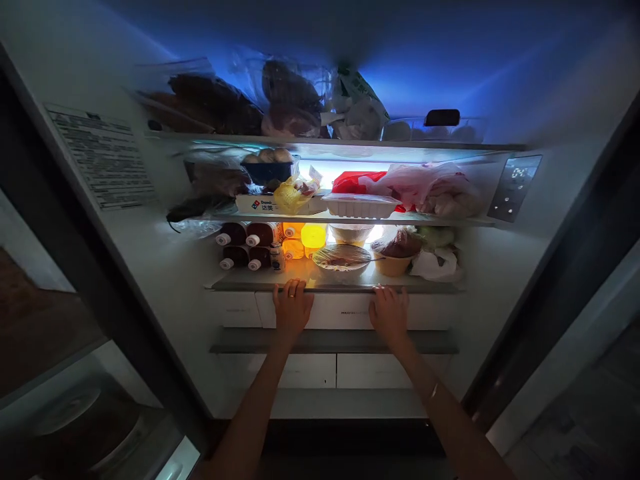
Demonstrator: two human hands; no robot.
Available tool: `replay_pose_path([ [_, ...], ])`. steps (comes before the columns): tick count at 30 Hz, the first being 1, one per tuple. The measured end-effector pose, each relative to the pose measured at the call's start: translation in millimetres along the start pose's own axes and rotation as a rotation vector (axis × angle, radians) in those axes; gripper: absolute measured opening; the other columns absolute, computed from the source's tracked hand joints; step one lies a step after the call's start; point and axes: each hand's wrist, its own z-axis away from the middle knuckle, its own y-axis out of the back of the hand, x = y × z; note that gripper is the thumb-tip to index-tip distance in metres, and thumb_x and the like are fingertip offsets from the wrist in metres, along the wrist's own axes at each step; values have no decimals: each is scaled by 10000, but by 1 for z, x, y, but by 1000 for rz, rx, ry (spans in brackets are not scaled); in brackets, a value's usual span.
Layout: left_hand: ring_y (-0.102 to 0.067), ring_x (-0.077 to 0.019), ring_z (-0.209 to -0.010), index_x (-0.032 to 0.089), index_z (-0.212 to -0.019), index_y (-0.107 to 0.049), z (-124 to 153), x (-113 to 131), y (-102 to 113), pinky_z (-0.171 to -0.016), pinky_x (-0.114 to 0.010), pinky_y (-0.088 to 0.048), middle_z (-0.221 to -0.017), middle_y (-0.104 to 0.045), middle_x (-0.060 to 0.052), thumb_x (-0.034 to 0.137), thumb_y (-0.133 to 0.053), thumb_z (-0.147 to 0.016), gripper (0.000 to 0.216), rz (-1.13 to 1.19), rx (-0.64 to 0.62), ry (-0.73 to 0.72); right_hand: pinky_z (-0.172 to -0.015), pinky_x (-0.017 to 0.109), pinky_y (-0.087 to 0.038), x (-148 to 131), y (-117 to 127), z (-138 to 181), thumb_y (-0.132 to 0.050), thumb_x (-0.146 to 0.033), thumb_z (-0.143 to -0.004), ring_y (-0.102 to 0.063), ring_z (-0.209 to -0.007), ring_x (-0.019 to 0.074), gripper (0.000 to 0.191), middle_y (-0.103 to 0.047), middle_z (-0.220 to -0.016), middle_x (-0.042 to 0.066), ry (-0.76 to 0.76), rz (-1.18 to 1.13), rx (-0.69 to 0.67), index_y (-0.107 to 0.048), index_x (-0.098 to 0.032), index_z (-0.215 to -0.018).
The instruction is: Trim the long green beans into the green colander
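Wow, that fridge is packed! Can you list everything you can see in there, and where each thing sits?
bagged food: several clear bags, dark contents, top shelf
egg tray: one, clear, top shelf right
pizza box: one, white, middle shelf left
dark bowl: one, blue-black, round items inside, above the pizza box
white tray: one, middle shelf centre
red and pink bags: a few, middle shelf right
sauce bottles: four, dark with white caps, lying on the lower shelf left
yellow containers: a few, lower shelf centre
covered bowl: one, film-wrapped, lower shelf front
drawer: one, white, under the lower shelf
control panel: one, right wall
left hand: fingers over the drawer's top edge
right hand: the same, to the right
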Motion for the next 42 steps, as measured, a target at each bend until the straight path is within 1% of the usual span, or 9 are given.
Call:
replay_pose_path([
  [9, -460, -253, -1212, 138, -1127, -554, 5, 3, -19, -1129, -506, -122, -1195, -595, -137, 314, -413, -891, 327, 27, 150, 72, -970, 427, -273, 3, -17, 0, -456, -203, -840, -515, -1023, 256, 233, -641, -1027, 120, -20, 33, 121, -579, -135, -1025],
  [19, -459, -240, -1220, 168, -1149, -531, 8, 7, -13, -1128, -511, -165, -1197, -591, -115, 310, -420, -892, 313, 35, 135, 89, -876, 433, -267, 14, -46, 6, -457, -236, -809, -522, -937, 256, 315, -596, -945, 93, -8, -20, 263, -564, -176, -1099],
  [23, -458, -243, -1220, 183, -1143, -528, 8, 6, -10, -1123, -523, -185, -1194, -590, -107, 329, -434, -887, 310, 30, 136, 87, -841, 442, -305, 12, -44, 5, -471, -239, -797, -530, -922, 272, 280, -586, -928, 100, -27, -31, 297, -591, -172, -1041],
  [26, -456, -235, -1224, 195, -1159, -520, 9, 4, -4, -1127, -512, -189, -1199, -590, -98, 351, -436, -889, 323, 42, 117, 62, -828, 462, -359, -4, -23, -9, -483, -246, -796, -538, -909, 280, 292, -582, -899, 101, 48, -143, 286, -589, -167, -1056],
  [30, -446, -236, -1237, 189, -1190, -504, 11, 2, 1, -1132, -508, -182, -1216, -582, -103, 371, -429, -891, 358, 67, 94, 41, -875, 454, -420, -64, 38, -66, -487, -263, -809, -524, -1031, 268, 316, -570, -1064, 110, 287, -534, 337, -558, -199, -1110],
  [34, -443, -248, -1244, 178, -1200, -503, 12, -1, 2, -1127, -516, -194, -1226, -577, -114, 391, -435, -887, 384, 76, 98, 37, -867, 397, -471, -142, 96, -165, -469, -252, -818, -542, -1043, 225, 340, -556, -1148, 87, 400, -800, 316, -534, -226, -1150],
  [36, -437, -251, -1250, 176, -1211, -497, 12, -2, 3, -1127, -519, -195, -1237, -574, -113, 405, -441, -883, 404, 90, 88, 28, -893, 416, -459, -171, 108, -219, -494, -259, -802, -532, -1068, 243, 321, -562, -1160, 102, 328, -772, 293, -564, -201, -1110],
  [38, -433, -252, -1254, 174, -1224, -489, 13, -3, 5, -1131, -521, -188, -1249, -568, -111, 421, -451, -876, 428, 112, 81, 25, -922, 456, -431, -188, 109, -266, -554, -279, -777, -534, -1058, 275, 307, -592, -1111, 137, 151, -702, 200, -591, -144, -1050],
  [42, -431, -253, -1257, 168, -1241, -482, 14, -6, 8, -1139, -520, -185, -1253, -569, -112, 437, -478, -860, 467, 140, 88, 17, -816, 401, -487, -199, 99, -315, -649, -342, -749, -588, -897, 242, 321, -622, -969, 125, -219, -822, -155, -611, -106, -962],
])
